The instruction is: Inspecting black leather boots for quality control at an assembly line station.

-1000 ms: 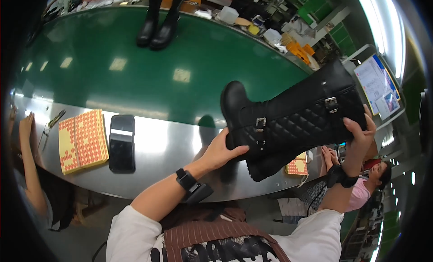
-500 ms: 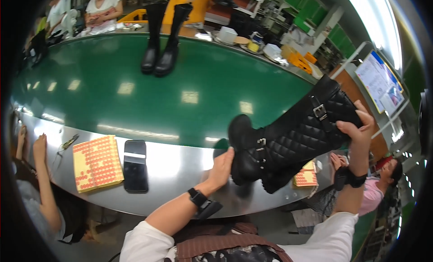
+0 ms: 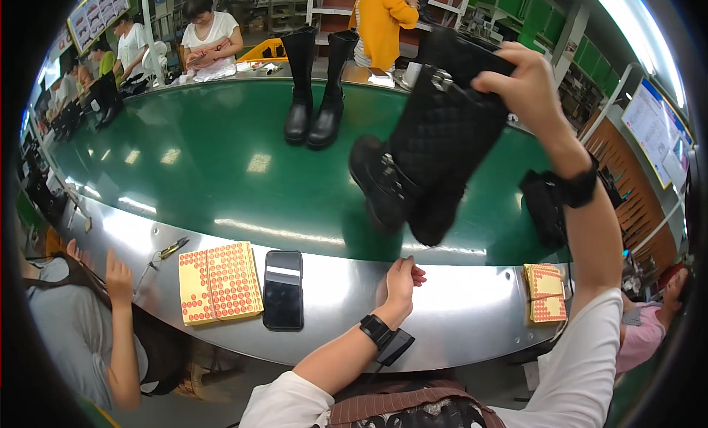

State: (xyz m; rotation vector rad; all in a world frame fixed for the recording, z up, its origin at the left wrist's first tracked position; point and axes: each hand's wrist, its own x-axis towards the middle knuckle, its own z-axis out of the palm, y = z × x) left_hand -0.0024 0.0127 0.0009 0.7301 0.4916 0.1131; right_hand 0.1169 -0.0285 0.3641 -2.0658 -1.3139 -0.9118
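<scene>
A pair of black quilted boots with buckled straps hangs tilted over the green work surface, soles down and slightly blurred. My right hand is closed on the tops of their shafts, raised at the upper right. Below the boots, at the metal edge, my left hand is apart from them, its fingers curled in loosely with nothing visible in them. On the steel ledge left of that hand lie a black phone and a stack of yellow sticker sheets with red round labels.
Another pair of tall black boots stands on the green surface at the far side. A smaller sticker stack lies right on the ledge; a black boot is behind my right forearm. A co-worker's hand is at left, near snips.
My right hand has lifted the boots up and away from me, over the green surface. My left hand has let go of the boot's foot. The view has shifted.
</scene>
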